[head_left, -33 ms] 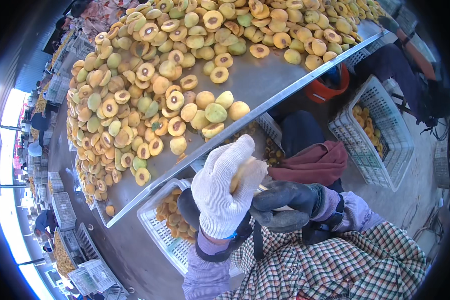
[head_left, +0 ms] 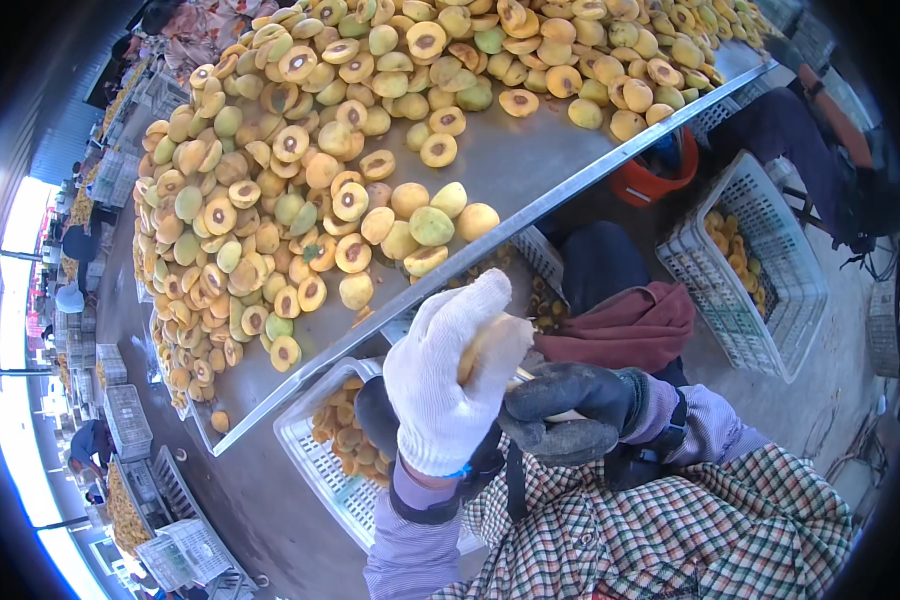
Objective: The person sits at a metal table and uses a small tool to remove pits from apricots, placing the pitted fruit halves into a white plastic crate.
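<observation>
My left hand, in a white knit glove, is curled around a yellow peach half. The fingers and thumb cover most of the fruit. Close against it on the right is my right hand, in a dark coated glove, closed around a slim tool with a pale handle. A short bit of the tool's metal shaft points at the left hand; its tip is hidden there. Beyond both hands, a heap of halved peaches, many cut side up with brown centres, covers much of the metal table.
The table's raised metal edge runs diagonally ahead of my hands. A white crate of peach pieces stands below left. At right are another white crate, an orange bucket and a seated person. Maroon cloth lies beyond my right hand.
The left hand's fingers have shifted very slightly around the peach half. Otherwise both hands stay in place.
</observation>
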Motion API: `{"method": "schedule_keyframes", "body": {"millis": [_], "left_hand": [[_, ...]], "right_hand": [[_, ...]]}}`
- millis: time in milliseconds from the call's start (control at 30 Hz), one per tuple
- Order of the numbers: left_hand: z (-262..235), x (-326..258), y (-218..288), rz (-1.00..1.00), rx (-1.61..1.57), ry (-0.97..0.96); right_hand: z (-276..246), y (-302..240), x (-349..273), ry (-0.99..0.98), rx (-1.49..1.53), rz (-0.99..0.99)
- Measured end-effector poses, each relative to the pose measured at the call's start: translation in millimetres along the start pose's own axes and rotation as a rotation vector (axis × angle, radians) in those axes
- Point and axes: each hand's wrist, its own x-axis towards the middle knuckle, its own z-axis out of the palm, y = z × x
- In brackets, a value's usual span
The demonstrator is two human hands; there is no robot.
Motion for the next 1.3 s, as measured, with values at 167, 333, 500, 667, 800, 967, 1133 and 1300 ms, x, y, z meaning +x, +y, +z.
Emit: {"method": "schedule_keyframes", "body": {"millis": [167, 333, 500, 667, 800, 967, 1133, 1300], "left_hand": [[3, -8, -19, -0.156, -0.526, -0.104], [14, -13, -4, -0.298, -0.869, 0.038], [18, -15, 2, -0.410, -1.125, 0.064], [18, -15, -22, -0.642, -1.423, 0.174], [-19, -45, -58, -0.679, -1.258, 0.400], [-98, -114, -121, -0.591, 0.679, 0.398], [-65, -46, -156, -0.525, 0.399, 0.280], [-45, 16, -216, -0.747, 0.823, -0.114]], "right_hand": [[-2, 4, -1, -0.043, 0.134, 0.008], [9, 9, -4, 0.085, 0.083, 0.032], [10, 10, -4, 0.100, 0.081, 0.062], [19, -3, -6, 0.058, -0.116, -0.064], [18, -15, -13, 0.151, -0.172, -0.146], [0, -22, -5, 0.354, -0.377, -0.095], [-5, -21, 10, 0.376, -0.494, 0.048], [11, -21, 18, 0.403, -0.539, -0.012]]}}
